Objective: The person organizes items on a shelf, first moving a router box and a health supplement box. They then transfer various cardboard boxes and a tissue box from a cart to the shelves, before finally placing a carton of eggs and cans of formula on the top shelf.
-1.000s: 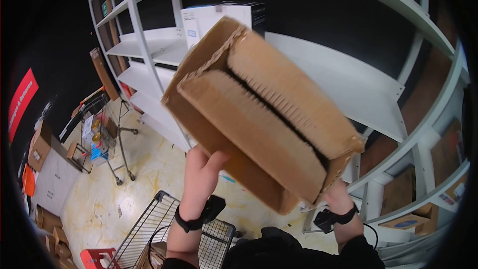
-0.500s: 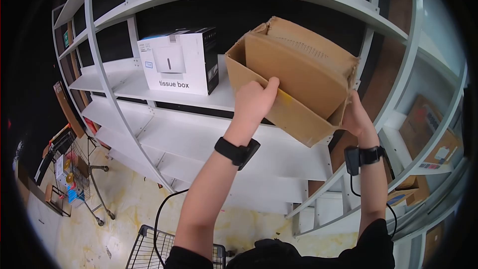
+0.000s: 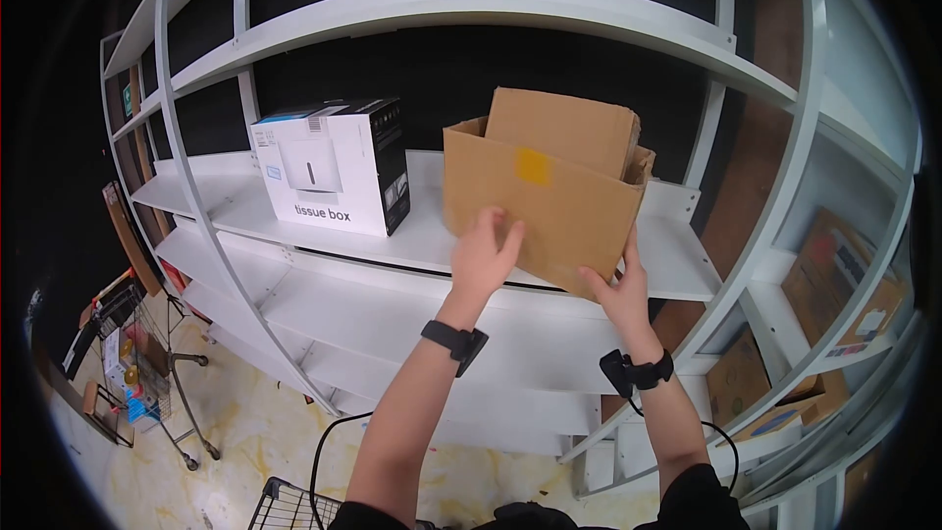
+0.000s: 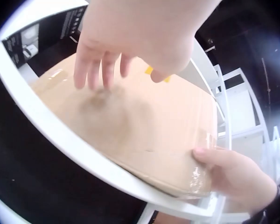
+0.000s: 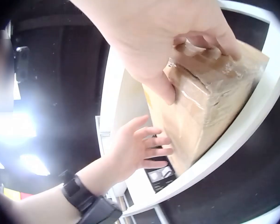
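Observation:
A brown cardboard box (image 3: 549,206) with raised flaps and a yellow patch stands upright on the white shelf (image 3: 412,245). My left hand (image 3: 481,255) is at its front face, fingers spread and relaxed; in the left wrist view the left hand (image 4: 130,42) hangs over the same face (image 4: 144,126). At the box's lower right corner, my right hand (image 3: 625,299) grips it, thumb on the front and fingers round the side. The right wrist view shows this right hand (image 5: 168,51) across the taped edge (image 5: 200,88).
A white tissue box carton (image 3: 329,172) stands on the same shelf, left of the cardboard box. Below are more white shelves (image 3: 392,319). A wire cart (image 3: 285,505) is at the bottom edge, another cart (image 3: 147,383) at far left. Cartons (image 3: 839,280) lie on shelving at right.
The cardboard box has come down from a tilted position in the air to upright on the shelf. My left hand has let go of its edge; my right hand has moved left with it.

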Demonstrator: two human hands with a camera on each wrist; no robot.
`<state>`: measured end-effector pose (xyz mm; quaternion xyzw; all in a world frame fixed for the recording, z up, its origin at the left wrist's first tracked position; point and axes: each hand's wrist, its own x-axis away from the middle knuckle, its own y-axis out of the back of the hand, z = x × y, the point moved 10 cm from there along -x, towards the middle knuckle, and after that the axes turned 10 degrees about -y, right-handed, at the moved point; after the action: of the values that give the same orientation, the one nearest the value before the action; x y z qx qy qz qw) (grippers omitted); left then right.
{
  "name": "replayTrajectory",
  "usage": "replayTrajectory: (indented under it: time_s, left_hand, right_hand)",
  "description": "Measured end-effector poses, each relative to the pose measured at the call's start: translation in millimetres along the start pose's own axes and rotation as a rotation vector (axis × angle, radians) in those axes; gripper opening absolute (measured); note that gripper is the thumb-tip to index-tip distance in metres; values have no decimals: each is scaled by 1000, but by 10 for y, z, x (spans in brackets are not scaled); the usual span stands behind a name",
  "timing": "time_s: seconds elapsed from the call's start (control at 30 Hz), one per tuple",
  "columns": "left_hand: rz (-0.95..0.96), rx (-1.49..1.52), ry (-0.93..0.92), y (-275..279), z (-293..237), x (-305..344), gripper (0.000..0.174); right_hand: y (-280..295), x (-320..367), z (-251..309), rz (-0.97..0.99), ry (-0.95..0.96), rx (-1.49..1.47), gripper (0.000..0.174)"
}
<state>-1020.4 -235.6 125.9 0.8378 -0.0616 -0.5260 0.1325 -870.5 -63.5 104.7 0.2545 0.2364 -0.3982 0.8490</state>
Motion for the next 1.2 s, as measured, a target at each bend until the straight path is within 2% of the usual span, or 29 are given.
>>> replayTrajectory:
  time_s: [0.03,0.1,0.13,0.2,0.23,0.3,0.33,0.4,0.43,0.5,0.53,0.6,0.63,0.7,0.73,0.77,0.8,0.83,0.87,0.9,0.97,1.0,1.03,1.1,1.2]
  left_hand:
    - [-5,-10,-2,23,125,-5,41]
    - [-236,-184,-144,324,212,17,49]
    - [-236,-194,-144,319,364,52,49]
    - [49,-188,14,32,786,98,70]
    - [45,-196,14,71,737,99,70]
    - [419,-240,121,-182,697,169,88]
    - [416,-247,127,-224,745,168,88]
    - [297,-331,156,-218,870,197,94]
    - [296,-337,169,-238,868,207,94]
    - [250,-392,192,-206,874,165,92]
    - [243,-406,211,-180,887,166,92]
    - [339,-414,185,-207,879,196,91]
    - [341,-394,151,-181,810,220,88]
    - [215,-447,-21,-64,644,353,85]
    - [156,-421,-87,31,542,468,80]
    - [95,-403,-151,186,419,616,76]
    - [89,-450,-103,371,387,792,76]
    - [105,-400,-152,512,234,1001,71]
    - [121,-349,-201,640,119,1252,67]
    - [116,-328,-163,806,133,1555,62]
    - [130,-336,-45,1167,205,2205,53]
    - [148,-362,37,1372,265,2557,50]
    - [110,-406,169,1633,368,2945,48]
    - [20,-521,415,2201,464,3736,45]
    - [-98,-801,738,3098,236,4963,41]
  right_hand:
    - [21,-84,-129,5,6,-9,85]
    - [122,-236,-449,4,-9,-105,65]
    - [174,-292,-561,9,-10,-113,65]
    - [167,-411,-881,103,-166,-212,43]
    - [173,-427,-931,109,-163,-218,43]
    - [243,-438,-948,23,-91,-138,35]
    - [214,-434,-908,31,-90,-143,35]
    - [264,-339,-720,-74,-54,159,34]
    - [240,-313,-695,-60,-56,156,34]
    - [257,-264,-517,-189,55,383,37]
    - [222,-253,-495,-166,59,374,37]
    - [276,-225,-514,-275,49,453,41]
    - [260,-209,-565,-309,133,489,52]
    - [278,-139,-668,-397,54,635,63]
    - [237,-39,-403,-449,268,565,69]
    - [213,20,-406,-442,306,554,68]
    - [180,166,-305,-510,452,561,69]
    - [116,331,-168,-531,492,557,67]
    - [-12,503,-112,-504,555,505,65]
    - [-146,699,-86,-480,617,448,64]
    - [-567,1090,-253,-308,675,468,60]
    - [-826,1296,-282,-172,619,361,59]
    - [-1121,1520,-468,-27,568,367,60]
    - [-1744,2077,-461,285,539,264,63]
    - [-2591,3061,-407,827,463,122,68]
